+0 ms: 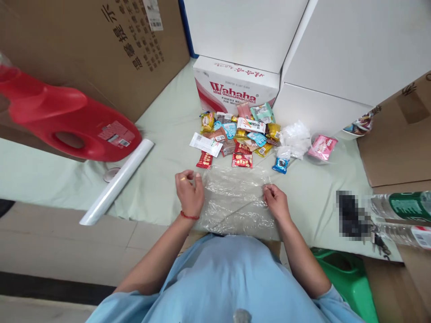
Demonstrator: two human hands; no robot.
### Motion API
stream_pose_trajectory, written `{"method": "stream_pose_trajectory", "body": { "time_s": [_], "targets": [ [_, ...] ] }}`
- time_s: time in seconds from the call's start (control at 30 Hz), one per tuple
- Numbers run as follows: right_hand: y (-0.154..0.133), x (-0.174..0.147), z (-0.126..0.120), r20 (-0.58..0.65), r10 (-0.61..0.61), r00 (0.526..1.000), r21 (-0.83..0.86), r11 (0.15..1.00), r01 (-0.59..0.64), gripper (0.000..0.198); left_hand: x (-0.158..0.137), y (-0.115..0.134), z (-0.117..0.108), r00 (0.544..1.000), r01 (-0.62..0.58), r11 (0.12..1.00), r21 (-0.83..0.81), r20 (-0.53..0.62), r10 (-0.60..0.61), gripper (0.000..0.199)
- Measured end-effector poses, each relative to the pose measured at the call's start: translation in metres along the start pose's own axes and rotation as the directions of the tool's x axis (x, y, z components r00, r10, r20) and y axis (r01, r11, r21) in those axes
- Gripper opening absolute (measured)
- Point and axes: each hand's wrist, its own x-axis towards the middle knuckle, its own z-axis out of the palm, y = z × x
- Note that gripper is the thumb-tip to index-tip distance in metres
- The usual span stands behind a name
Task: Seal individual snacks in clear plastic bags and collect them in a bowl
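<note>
Transparent, crinkled plastic sheet (235, 206) lies flat at the near edge of the table, right in front of the person's light-blue shirt (232, 269). The right hand (276, 202) pinches its right side near the far corner between thumb and fingers. The left hand (190, 190), with a red cord bracelet (190, 216) at the wrist, is curled at the opposite side; whether its fingertips grip the film, I cannot tell. Holding the two sides apart probably keeps such limp, clinging film from folding over itself.

Just beyond the sheet, a heap of small, colourful wrapped snacks (242, 134) sits within easy reach, likely kept off the film so that it can lie smooth. A white-and-red Wahaha carton (235, 85) stands behind the heap. To the left, a long, whitish, shiny roll (117, 181) slants across the table edge, near a big red plastic bottle with a handle (84, 121).

Pale green, wrinkled cloth (168, 116) covers the table. Around it are a large brown cardboard box (67, 49), a green plastic stool (353, 278) at lower right and a light tiled floor (101, 251).
</note>
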Motion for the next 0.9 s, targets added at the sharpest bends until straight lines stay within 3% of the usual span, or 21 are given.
{"method": "stream_pose_trajectory", "body": {
  "time_s": [0.03,0.07,0.13,0.2,0.33,0.47,0.57,0.63,0.73,0.83,0.9],
  "targets": [
    [-0.001,0.0,0.001,0.008,-0.006,1.0,-0.013,1.0,0.006,0.038,-0.006,0.005,-0.002,0.992,-0.129,0.989,0.069,0.014,0.128,0.019],
    [-0.002,-0.001,0.001,0.019,-0.009,1.0,-0.022,1.0,0.01,0.038,-0.013,0.009,-0.004,0.965,-0.249,0.962,0.112,0.112,0.237,0.019],
    [0.001,-0.003,-0.001,0.026,-0.015,1.0,-0.045,0.999,0.016,0.038,-0.026,0.011,-0.005,0.856,-0.427,0.893,0.139,0.38,0.35,0.023],
    [0.008,-0.005,-0.01,-0.001,-0.014,1.0,-0.09,0.996,0.014,0.039,-0.035,0.005,-0.005,0.748,-0.511,0.845,0.157,0.567,0.346,0.034],
    [0.014,-0.001,-0.046,-0.019,0.0,1.0,-0.259,0.966,-0.005,0.042,-0.044,-0.015,-0.005,0.67,-0.582,0.78,0.23,0.68,0.299,0.05],
    [-0.027,0.026,-0.062,-0.065,-0.213,0.975,-0.514,0.844,0.15,0.035,-0.046,-0.018,-0.007,0.634,-0.648,0.697,0.306,0.725,0.271,0.054],
    [-0.078,0.058,-0.032,0.151,-0.332,0.931,-0.654,0.673,0.346,0.029,-0.046,-0.015,-0.007,0.627,-0.67,0.663,0.333,0.733,0.265,0.055],
    [-0.105,0.079,0.002,0.291,-0.267,0.919,-0.75,0.532,0.393,0.032,-0.047,-0.015,-0.007,0.626,-0.674,0.66,0.331,0.731,0.272,0.055],
    [-0.124,0.102,0.046,0.399,-0.117,0.91,-0.831,0.373,0.412,0.049,-0.049,-0.018,-0.01,0.626,-0.672,0.667,0.32,0.727,0.282,0.054],
    [-0.123,0.113,0.058,0.421,-0.013,0.907,-0.862,0.303,0.405,0.052,-0.051,-0.022,-0.013,0.629,-0.666,0.679,0.309,0.722,0.288,0.054],
    [-0.121,0.117,0.05,0.422,0.019,0.906,-0.862,0.319,0.394,0.051,-0.051,-0.022,-0.015,0.627,-0.665,0.686,0.296,0.721,0.296,0.054]
  ]
}}
